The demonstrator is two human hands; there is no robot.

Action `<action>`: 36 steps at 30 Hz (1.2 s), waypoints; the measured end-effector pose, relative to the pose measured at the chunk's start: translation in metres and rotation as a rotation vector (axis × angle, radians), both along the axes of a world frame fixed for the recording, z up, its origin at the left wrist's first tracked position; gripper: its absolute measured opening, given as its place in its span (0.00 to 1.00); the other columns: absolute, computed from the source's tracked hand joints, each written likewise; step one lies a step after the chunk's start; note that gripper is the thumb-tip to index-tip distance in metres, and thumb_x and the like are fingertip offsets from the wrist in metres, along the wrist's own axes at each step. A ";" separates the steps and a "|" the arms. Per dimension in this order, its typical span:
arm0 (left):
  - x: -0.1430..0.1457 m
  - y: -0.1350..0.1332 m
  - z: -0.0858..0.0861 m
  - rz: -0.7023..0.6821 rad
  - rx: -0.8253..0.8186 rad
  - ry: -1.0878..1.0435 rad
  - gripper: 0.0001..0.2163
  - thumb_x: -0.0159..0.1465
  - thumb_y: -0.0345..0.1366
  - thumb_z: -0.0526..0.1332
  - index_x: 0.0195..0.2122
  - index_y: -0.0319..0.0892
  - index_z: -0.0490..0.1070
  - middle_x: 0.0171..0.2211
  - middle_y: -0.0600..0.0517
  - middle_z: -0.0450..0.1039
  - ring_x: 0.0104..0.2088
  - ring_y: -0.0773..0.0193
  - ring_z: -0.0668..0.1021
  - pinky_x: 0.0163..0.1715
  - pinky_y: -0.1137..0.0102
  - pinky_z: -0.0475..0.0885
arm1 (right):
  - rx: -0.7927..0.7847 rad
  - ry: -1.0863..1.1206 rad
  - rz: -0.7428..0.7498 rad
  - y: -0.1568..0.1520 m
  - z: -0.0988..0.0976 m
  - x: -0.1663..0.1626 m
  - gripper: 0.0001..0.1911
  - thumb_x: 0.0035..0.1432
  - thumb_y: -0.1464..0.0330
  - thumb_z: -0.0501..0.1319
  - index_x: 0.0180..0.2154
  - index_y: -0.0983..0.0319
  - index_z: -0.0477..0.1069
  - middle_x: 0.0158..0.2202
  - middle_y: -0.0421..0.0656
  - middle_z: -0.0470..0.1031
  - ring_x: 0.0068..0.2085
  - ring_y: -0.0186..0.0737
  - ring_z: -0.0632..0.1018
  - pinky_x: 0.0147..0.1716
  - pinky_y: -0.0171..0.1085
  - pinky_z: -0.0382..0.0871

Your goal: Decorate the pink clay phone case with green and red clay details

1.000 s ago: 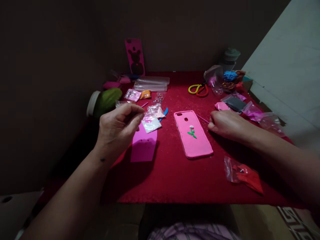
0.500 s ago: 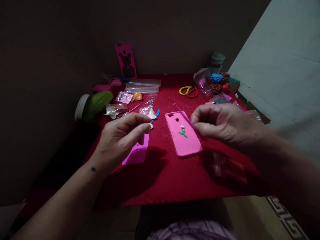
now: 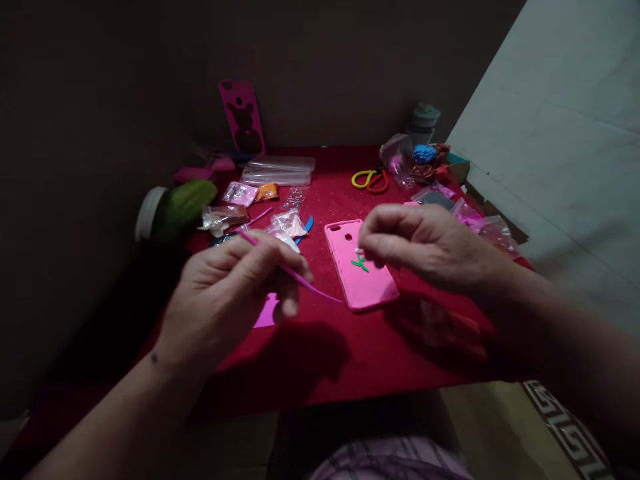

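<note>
My left hand (image 3: pixel 240 280) is closed around a thin pink modelling tool (image 3: pixel 300 278), whose fine tip points right, toward the lower edge of a pink phone case (image 3: pixel 367 290). On the case lies a green stem with leaves (image 3: pixel 359 263), and a small white bit shows at its top beside my right fingertips. My right hand (image 3: pixel 405 240) hovers over the case's upper right part, thumb and fingers pinched; what they hold, if anything, is hidden. A bright pink sheet (image 3: pixel 267 312) lies partly covered below my left hand.
Clear packets (image 3: pixel 287 225), a blue tool (image 3: pixel 306 229) and beads (image 3: pixel 295 197) lie beyond my left hand. Scissors (image 3: pixel 370 180) with yellow and red handles rest farther back. Bagged clay (image 3: pixel 397 163) stands back right, a green-filled jar (image 3: pixel 183 205) at left. A packet (image 3: pixel 453 327) lies front right.
The pink tool has passed from my right hand to my left. My right hand has moved left over the case, still pinched. The white piece at my left fingertips no longer shows there.
</note>
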State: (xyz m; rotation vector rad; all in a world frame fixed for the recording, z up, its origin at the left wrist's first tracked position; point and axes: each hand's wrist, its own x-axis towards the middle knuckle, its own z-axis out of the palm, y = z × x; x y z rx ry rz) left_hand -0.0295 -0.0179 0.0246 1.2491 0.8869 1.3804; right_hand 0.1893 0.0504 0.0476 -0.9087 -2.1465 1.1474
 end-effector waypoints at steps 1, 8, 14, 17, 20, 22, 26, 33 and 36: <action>-0.003 -0.001 0.002 0.032 0.021 -0.018 0.11 0.68 0.33 0.58 0.31 0.39 0.76 0.29 0.49 0.77 0.20 0.65 0.77 0.18 0.74 0.73 | 0.055 0.039 -0.101 0.005 -0.004 0.006 0.08 0.60 0.72 0.57 0.28 0.60 0.67 0.24 0.37 0.68 0.26 0.32 0.69 0.25 0.31 0.63; -0.021 0.001 0.007 0.298 0.141 0.037 0.11 0.71 0.31 0.52 0.33 0.39 0.71 0.27 0.47 0.78 0.17 0.63 0.77 0.12 0.74 0.73 | 0.409 0.028 -0.435 0.022 -0.052 0.032 0.08 0.61 0.70 0.58 0.28 0.59 0.68 0.24 0.37 0.68 0.26 0.34 0.69 0.27 0.35 0.63; -0.023 0.002 0.014 0.375 0.014 0.018 0.08 0.57 0.23 0.65 0.36 0.40 0.75 0.28 0.51 0.77 0.23 0.67 0.78 0.23 0.78 0.76 | 0.486 0.030 -0.365 0.016 -0.062 0.038 0.06 0.59 0.68 0.59 0.30 0.60 0.71 0.25 0.39 0.74 0.26 0.35 0.73 0.28 0.35 0.67; -0.022 -0.007 0.012 0.487 0.058 0.060 0.10 0.55 0.19 0.63 0.34 0.38 0.78 0.28 0.51 0.76 0.22 0.70 0.76 0.21 0.79 0.74 | 0.465 0.025 -0.363 0.014 -0.063 0.039 0.05 0.59 0.70 0.60 0.30 0.61 0.73 0.24 0.39 0.74 0.24 0.34 0.73 0.26 0.34 0.66; -0.024 -0.017 0.002 0.581 0.062 0.179 0.06 0.57 0.22 0.64 0.30 0.38 0.78 0.27 0.51 0.75 0.22 0.67 0.75 0.20 0.76 0.72 | 0.483 0.009 -0.348 0.013 -0.065 0.040 0.05 0.59 0.70 0.60 0.31 0.61 0.74 0.25 0.38 0.76 0.25 0.34 0.74 0.27 0.33 0.67; -0.028 -0.022 -0.009 0.578 -0.024 0.298 0.03 0.59 0.27 0.66 0.31 0.40 0.78 0.25 0.52 0.74 0.23 0.67 0.74 0.21 0.75 0.72 | 0.486 0.006 -0.342 0.013 -0.066 0.040 0.04 0.58 0.69 0.61 0.31 0.60 0.74 0.26 0.38 0.77 0.26 0.33 0.74 0.27 0.33 0.67; -0.036 -0.024 -0.026 0.578 -0.146 0.502 0.03 0.62 0.33 0.66 0.31 0.41 0.77 0.22 0.54 0.71 0.23 0.69 0.72 0.22 0.77 0.67 | 0.405 0.022 -0.330 0.012 -0.067 0.040 0.04 0.59 0.68 0.61 0.31 0.58 0.74 0.25 0.37 0.76 0.25 0.34 0.75 0.27 0.34 0.68; -0.034 -0.019 -0.030 0.552 -0.156 0.690 0.04 0.57 0.33 0.69 0.32 0.41 0.75 0.28 0.55 0.73 0.25 0.73 0.70 0.22 0.81 0.65 | 0.387 0.028 -0.328 0.011 -0.065 0.041 0.04 0.58 0.67 0.61 0.31 0.56 0.74 0.26 0.36 0.77 0.25 0.34 0.75 0.27 0.35 0.68; -0.033 -0.018 -0.030 0.532 -0.204 0.743 0.05 0.59 0.33 0.68 0.29 0.41 0.73 0.25 0.57 0.70 0.23 0.74 0.67 0.19 0.81 0.60 | 0.394 0.020 -0.335 0.011 -0.064 0.041 0.04 0.58 0.67 0.61 0.31 0.55 0.74 0.26 0.36 0.78 0.25 0.34 0.74 0.27 0.35 0.68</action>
